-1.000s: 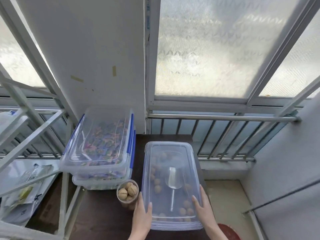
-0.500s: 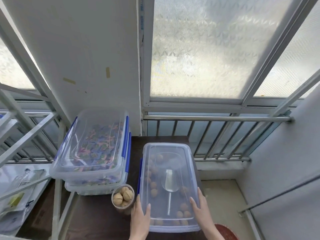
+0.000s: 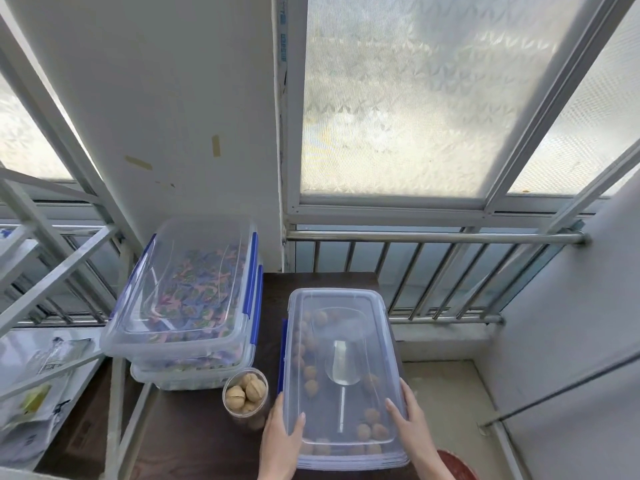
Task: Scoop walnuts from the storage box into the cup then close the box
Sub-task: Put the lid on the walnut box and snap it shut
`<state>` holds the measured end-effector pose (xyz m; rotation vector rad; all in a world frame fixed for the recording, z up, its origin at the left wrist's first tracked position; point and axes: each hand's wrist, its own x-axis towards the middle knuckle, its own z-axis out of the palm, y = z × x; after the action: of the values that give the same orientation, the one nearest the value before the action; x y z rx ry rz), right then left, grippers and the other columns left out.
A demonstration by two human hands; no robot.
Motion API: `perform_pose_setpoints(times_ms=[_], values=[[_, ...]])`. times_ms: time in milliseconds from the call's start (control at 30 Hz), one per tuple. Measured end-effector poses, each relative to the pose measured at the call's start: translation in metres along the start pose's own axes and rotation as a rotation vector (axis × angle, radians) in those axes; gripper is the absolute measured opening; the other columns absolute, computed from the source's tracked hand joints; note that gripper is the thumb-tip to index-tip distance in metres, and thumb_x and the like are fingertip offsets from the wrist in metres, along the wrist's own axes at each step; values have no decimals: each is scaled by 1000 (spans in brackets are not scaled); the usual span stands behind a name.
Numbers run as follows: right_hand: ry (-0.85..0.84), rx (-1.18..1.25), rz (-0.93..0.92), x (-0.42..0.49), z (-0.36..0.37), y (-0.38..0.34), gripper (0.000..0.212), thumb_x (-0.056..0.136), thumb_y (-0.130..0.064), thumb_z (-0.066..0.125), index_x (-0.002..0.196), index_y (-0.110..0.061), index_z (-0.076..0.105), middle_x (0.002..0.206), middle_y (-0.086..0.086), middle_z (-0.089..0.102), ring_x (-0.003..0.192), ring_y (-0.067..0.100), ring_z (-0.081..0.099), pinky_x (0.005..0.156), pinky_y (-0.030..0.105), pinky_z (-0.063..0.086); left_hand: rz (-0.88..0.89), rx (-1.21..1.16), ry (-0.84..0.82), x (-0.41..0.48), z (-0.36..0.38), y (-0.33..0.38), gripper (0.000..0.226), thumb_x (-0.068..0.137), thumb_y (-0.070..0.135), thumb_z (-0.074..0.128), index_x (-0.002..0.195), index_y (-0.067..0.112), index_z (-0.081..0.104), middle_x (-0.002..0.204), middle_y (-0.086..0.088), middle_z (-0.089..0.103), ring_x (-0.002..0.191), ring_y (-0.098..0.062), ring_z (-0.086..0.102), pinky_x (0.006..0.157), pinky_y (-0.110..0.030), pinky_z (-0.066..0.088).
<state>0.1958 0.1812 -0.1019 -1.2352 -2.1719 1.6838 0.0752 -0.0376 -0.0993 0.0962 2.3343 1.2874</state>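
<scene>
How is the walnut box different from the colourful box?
The walnut box holds walnuts and a scoop; the colourful box holds bright pieces. The walnut box sits on the table; the colourful box sits on a lower box. The left hand and right hand rest on the walnut box; none touches the colourful box. Both are clear with blue clips.

Blue print on the window frame [image 3: 283, 43] and the packets [image 3: 48, 365] is too blurred to read.

Stacked clear plastic boxes with blue clips [image 3: 187, 289] fill left rear of dark brown bench [image 3: 194, 441]. Clear lidded storage box [image 3: 341, 375] lines right edge. Clear round cup of walnuts [image 3: 246, 396] blocks the gap's near end. Open surface: near-left corner.
</scene>
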Motion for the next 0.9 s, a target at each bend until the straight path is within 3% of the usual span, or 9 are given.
perform_pose_setpoints(times_ms=[500, 700, 900], values=[[33, -29, -22, -2, 0, -11, 62, 98, -25, 53, 152, -23, 24, 157, -5, 28, 144, 16, 26, 117, 36, 23, 5, -2, 9, -2, -3, 7, 62, 88, 23, 61, 144, 18, 33, 146, -3, 44, 132, -19, 43, 111, -36, 34], [4, -62, 42, 4, -1, -13, 62, 98, -26, 52, 152, -23, 22, 157, -2, 29, 143, 18, 30, 118, 38, 26, -33, 99, 7, 2, 2, 14, 63, 92, 27, 54, 146, 18, 23, 150, -3, 37, 135, -23, 39, 107, -36, 35], [8, -82, 40, 3, 2, -12, 63, 97, -27, 54, 152, -23, 23, 157, -5, 30, 143, 17, 30, 116, 36, 27, -79, 104, 22, 0, 1, 11, 62, 92, 30, 54, 146, 21, 26, 148, -4, 41, 132, -24, 43, 103, -34, 37]])
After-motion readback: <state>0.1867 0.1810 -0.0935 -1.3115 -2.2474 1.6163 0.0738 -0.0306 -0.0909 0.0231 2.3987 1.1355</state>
